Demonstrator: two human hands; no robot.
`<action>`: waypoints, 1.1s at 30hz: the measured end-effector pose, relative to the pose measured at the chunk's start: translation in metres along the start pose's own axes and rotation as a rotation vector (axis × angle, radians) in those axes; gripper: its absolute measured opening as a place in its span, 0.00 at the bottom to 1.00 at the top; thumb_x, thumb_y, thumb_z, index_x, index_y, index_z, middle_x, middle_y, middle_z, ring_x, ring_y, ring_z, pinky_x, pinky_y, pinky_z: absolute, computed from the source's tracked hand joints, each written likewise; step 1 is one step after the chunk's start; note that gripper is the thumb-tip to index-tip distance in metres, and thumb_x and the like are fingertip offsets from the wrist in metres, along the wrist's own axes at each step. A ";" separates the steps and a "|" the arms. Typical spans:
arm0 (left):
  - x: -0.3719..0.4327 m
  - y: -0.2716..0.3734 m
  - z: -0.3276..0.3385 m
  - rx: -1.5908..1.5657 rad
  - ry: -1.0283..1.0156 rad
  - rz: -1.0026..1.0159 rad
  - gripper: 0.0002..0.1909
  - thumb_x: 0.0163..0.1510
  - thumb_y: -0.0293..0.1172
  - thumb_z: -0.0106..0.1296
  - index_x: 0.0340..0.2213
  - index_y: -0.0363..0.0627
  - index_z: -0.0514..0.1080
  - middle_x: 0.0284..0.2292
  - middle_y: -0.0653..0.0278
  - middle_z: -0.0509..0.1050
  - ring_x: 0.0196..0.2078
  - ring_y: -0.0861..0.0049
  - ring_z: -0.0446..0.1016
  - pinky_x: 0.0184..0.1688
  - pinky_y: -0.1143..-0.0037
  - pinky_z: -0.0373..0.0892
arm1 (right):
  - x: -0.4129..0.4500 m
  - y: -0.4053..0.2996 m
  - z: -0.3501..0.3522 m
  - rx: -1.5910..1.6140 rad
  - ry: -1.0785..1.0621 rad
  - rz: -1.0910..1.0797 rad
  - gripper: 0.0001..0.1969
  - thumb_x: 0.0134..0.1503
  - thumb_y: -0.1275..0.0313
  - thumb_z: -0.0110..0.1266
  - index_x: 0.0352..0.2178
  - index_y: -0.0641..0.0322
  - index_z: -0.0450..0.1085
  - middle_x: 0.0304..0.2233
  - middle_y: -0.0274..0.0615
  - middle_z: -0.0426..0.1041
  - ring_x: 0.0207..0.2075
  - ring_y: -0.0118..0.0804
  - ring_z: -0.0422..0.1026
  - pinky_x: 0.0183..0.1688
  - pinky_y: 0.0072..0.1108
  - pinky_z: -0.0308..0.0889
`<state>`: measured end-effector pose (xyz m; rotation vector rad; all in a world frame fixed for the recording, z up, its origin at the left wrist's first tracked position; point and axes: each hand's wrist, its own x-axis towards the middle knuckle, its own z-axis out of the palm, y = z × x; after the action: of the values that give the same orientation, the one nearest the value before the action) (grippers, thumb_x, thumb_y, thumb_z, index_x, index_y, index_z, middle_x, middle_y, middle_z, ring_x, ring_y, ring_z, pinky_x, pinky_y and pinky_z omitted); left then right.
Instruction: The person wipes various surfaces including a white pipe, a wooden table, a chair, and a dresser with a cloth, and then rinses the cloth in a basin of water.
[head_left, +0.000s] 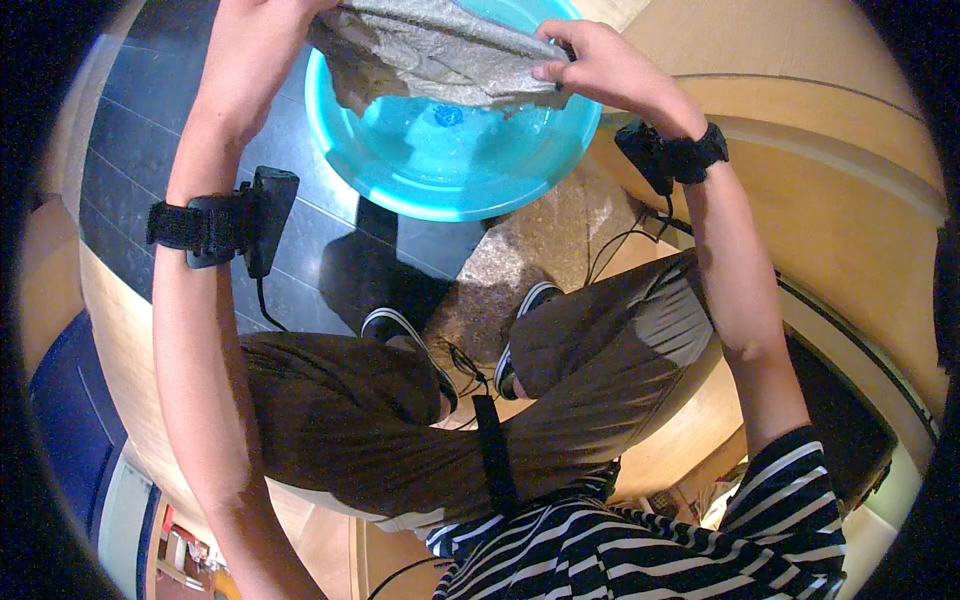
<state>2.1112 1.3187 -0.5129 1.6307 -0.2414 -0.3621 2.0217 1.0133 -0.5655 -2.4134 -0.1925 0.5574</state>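
A grey cloth (450, 56), darker and wet-looking at its left and lower edge, hangs stretched between my hands over a turquoise plastic basin (450, 206). On the right, my right hand (592, 64) pinches its corner between thumb and fingers. My left hand (289, 9) is at the cloth's left end, its fingers cut off by the top of the picture. What looks like clear water (480, 150) lies in the basin. A blue mark (448, 115) shows on the basin's bottom, just below the cloth's edge.
The basin stands on dark floor tiles (300, 217) beside a brown mat (540, 232). Black devices are strapped to my left wrist (225, 225) and right wrist (671, 154), with trailing cables (622, 240). My shoes (409, 337) are just below. A wooden panel (810, 165) curves along the right.
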 end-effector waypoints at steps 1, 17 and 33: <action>0.001 0.001 -0.001 0.034 0.008 0.009 0.12 0.50 0.14 0.48 0.37 0.39 0.69 0.32 0.65 0.76 0.35 0.79 0.74 0.39 0.78 0.70 | -0.002 0.003 0.000 -0.040 0.070 -0.041 0.17 0.51 0.66 0.58 0.40 0.66 0.71 0.27 0.48 0.74 0.30 0.44 0.72 0.34 0.31 0.67; 0.013 -0.023 -0.046 0.293 0.390 0.125 0.23 0.53 0.39 0.63 0.46 0.39 0.74 0.38 0.63 0.78 0.40 0.85 0.73 0.43 0.83 0.65 | -0.003 -0.033 -0.017 -0.037 0.797 0.020 0.09 0.60 0.75 0.47 0.36 0.70 0.72 0.26 0.56 0.75 0.29 0.49 0.75 0.34 0.31 0.68; 0.020 -0.037 -0.077 0.221 0.380 0.240 0.14 0.61 0.34 0.52 0.44 0.38 0.76 0.42 0.65 0.76 0.48 0.81 0.72 0.54 0.78 0.66 | -0.011 -0.049 -0.021 0.179 0.868 -0.030 0.08 0.59 0.74 0.52 0.31 0.72 0.73 0.20 0.38 0.73 0.22 0.24 0.68 0.26 0.20 0.65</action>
<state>2.1560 1.3863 -0.5464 1.8277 -0.1896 0.1643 2.0215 1.0362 -0.5164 -2.2478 0.1871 -0.4861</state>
